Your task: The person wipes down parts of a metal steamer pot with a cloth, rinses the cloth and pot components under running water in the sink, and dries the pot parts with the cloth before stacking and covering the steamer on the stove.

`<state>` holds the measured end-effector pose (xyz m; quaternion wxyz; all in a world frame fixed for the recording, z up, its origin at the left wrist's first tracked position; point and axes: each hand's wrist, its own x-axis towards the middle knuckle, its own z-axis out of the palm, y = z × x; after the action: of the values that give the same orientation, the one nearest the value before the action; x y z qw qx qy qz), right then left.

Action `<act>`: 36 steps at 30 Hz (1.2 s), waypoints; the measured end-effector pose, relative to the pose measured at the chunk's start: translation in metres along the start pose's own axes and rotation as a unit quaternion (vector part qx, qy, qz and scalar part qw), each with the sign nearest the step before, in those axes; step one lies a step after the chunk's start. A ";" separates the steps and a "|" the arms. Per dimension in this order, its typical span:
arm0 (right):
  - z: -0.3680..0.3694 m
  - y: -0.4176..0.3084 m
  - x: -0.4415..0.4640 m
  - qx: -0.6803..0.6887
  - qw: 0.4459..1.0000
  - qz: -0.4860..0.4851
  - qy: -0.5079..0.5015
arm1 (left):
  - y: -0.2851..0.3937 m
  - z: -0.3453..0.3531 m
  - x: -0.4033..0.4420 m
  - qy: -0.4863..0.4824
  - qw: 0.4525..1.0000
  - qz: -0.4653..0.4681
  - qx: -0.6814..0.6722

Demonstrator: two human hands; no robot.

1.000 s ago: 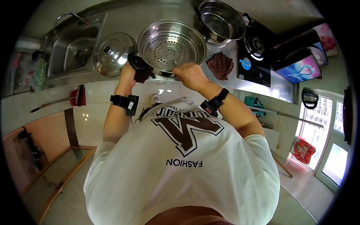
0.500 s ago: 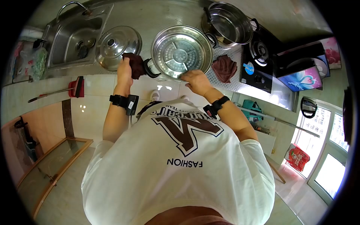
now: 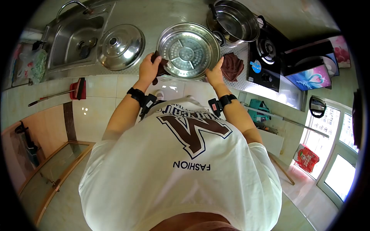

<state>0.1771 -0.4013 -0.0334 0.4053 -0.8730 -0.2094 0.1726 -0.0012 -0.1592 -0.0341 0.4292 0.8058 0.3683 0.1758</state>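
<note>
A shiny steel steamer pot [image 3: 186, 54] with a perforated bottom sits at the counter's front edge. At its left side, my left hand [image 3: 149, 68] is closed on a dark brown cloth [image 3: 162, 67], which is pressed against the rim and covers the handle there. My right hand [image 3: 216, 73] grips the near right part of the rim, thumb at the edge; its other fingers are partly hidden. A second brown cloth [image 3: 232, 66] lies crumpled on the counter just right of that hand.
Left of the steamer lies a steel lid [image 3: 120, 47], with a sink [image 3: 75, 40] beyond it. A deep steel pot [image 3: 233, 22] stands behind on the right, beside a black gas stove [image 3: 266, 68]. A red dustpan [image 3: 79, 89] is low on the left.
My left hand has moved right with the cloth, from beside the handle onto the steamer's left side. My right hand has shifted right along the rim.
</note>
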 end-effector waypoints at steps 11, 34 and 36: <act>-0.042 -0.024 -0.002 0.508 0.781 0.326 -0.160 | -0.006 -0.026 -0.008 -0.122 0.909 -0.188 -0.352; -0.066 -0.121 -0.013 0.403 0.911 -0.043 -0.071 | 0.142 0.026 0.004 -0.140 0.773 0.574 0.230; -0.076 -0.134 -0.022 0.342 0.937 -0.056 -0.051 | 0.142 0.027 0.016 -0.106 0.771 0.580 0.241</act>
<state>0.1634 -0.3824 0.1209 0.6773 -0.6585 -0.2069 0.2546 0.0884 -0.2136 0.0663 0.0735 0.9568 -0.1869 0.2103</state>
